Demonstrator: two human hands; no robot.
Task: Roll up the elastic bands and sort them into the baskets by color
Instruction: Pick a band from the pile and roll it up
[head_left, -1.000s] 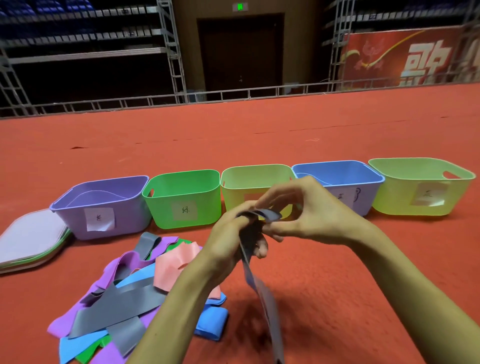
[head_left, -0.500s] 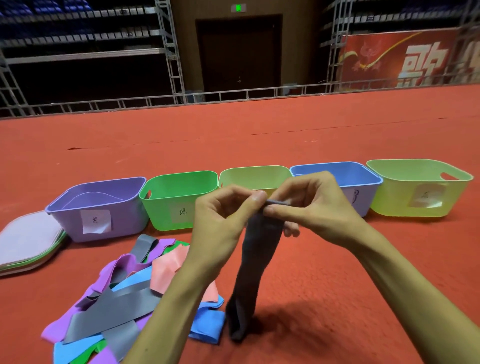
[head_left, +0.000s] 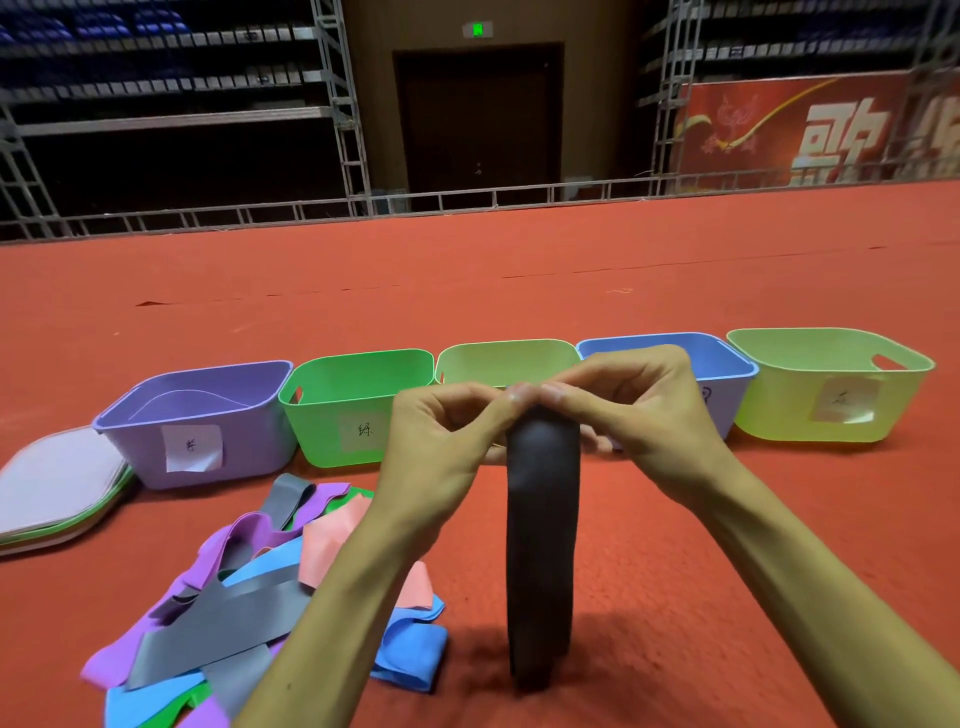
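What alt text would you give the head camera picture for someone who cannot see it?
A person's left hand and right hand pinch the top end of a dark grey elastic band that hangs straight down over red carpet. Behind stands a row of five plastic baskets; a pile of loose coloured bands lies at lower left.
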